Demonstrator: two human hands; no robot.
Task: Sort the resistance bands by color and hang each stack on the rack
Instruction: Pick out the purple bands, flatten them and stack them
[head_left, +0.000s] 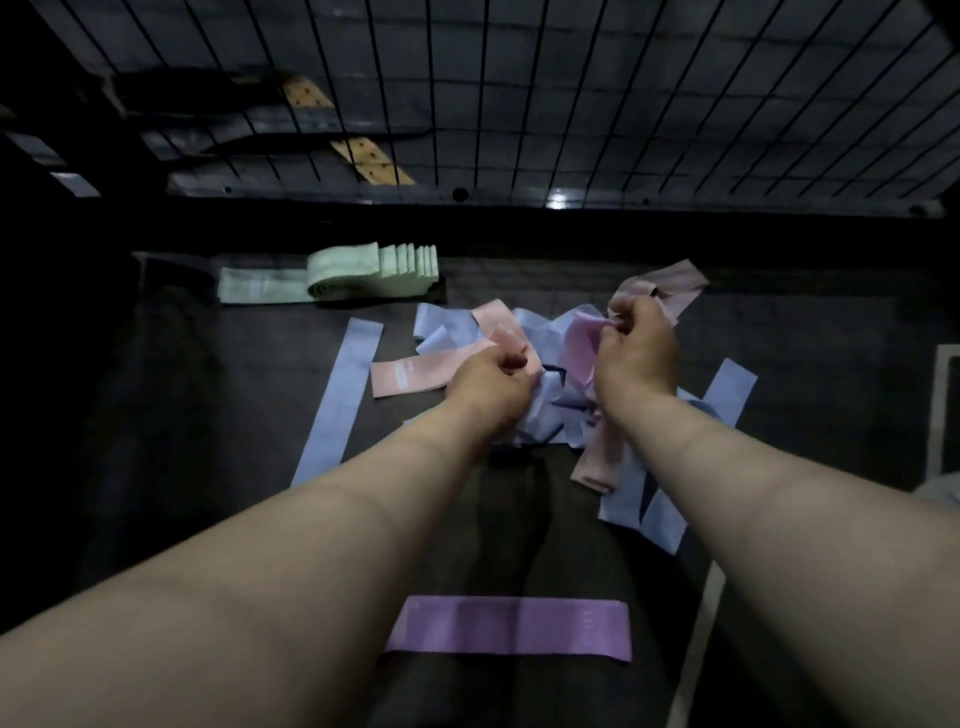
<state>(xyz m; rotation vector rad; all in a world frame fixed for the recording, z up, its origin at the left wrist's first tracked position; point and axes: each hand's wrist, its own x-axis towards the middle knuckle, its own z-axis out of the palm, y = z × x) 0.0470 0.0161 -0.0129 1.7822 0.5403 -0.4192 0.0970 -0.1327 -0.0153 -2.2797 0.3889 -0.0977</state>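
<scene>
A tangled pile of blue and pink resistance bands (550, 410) lies on the dark table in the middle of the view. My right hand (636, 353) pinches a light purple band (582, 345) lifted out of the pile's top. My left hand (491, 387) is curled over the pile's left side and grips a pink band (415, 376) there. A stack of green bands (363, 273) lies at the back left. One purple band (509, 629) lies flat near me. A long blue band (340, 395) lies straight to the left of the pile.
A black wire grid rack (571, 93) rises behind the table's far edge. Tan perforated straps (371, 158) show behind the grid at the left. A white-edged object (940, 415) stands at the right border. More blue bands (654, 499) trail from the pile toward the right front.
</scene>
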